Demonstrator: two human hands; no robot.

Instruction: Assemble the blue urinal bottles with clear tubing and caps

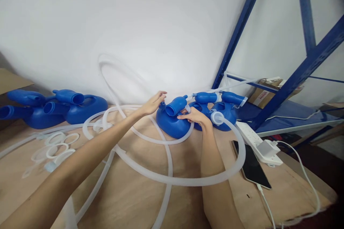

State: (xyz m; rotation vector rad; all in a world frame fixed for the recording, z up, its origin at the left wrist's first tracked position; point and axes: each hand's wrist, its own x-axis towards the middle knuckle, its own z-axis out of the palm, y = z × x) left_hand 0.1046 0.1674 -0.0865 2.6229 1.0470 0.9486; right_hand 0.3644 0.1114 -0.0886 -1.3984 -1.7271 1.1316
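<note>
The blue container [172,127] is on the table's [129,204] far side, right hand [194,115] clamped on its right flank, left hand [153,105] by its far-left edge, closure indeterminable. Judged light, stiff, slightly slippery; neck offers sound hold. Body smooth, rounded; translucent hose [193,181] ribbed.

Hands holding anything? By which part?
Right hand: middle blue bottle, by its side near the neck. Left hand: at the bottle's other side; grip can't be told.
</note>
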